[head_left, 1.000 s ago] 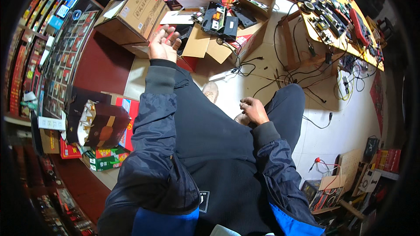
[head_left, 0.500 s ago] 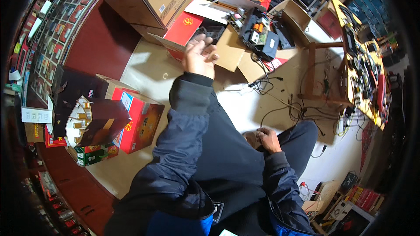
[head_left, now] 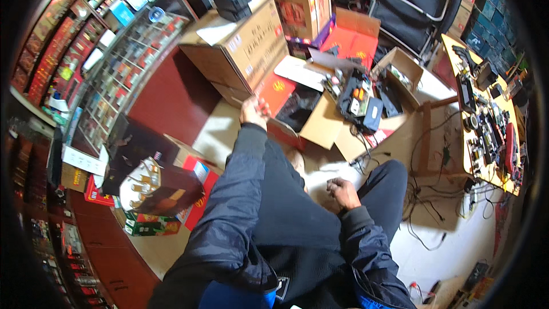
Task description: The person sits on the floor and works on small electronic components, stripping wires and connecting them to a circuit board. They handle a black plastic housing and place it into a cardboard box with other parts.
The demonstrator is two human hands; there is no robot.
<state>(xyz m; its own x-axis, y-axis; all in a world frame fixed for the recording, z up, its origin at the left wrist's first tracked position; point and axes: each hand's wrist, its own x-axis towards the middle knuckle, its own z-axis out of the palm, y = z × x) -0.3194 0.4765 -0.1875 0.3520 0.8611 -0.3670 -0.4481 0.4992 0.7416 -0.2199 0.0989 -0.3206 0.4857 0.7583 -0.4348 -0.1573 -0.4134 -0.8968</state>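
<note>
On the floor, the left hand (head_left: 254, 113) has reached farther forward, fingers curled onto the open red box (head_left: 286, 106), while the right hand (head_left: 343, 191) stays loosely closed, empty, by the knee.

This looks like a small shop doubling as a repair workshop. Along the left wall runs a glass-fronted display shelf (head_left: 108, 74) packed with rows of small coloured packets, the kind a retail counter stocks. Large cardboard cartons (head_left: 251, 46) stand stacked on the floor, and red gift boxes (head_left: 194, 189) lie beside them. An open cardboard box (head_left: 354, 103) holds electronic parts and small devices. On the right a yellow desk (head_left: 486, 120) is crowded with tools and components, and black cables (head_left: 434, 194) trail across the pale floor below it. A folding chair (head_left: 417, 0) stands at the back.
</note>
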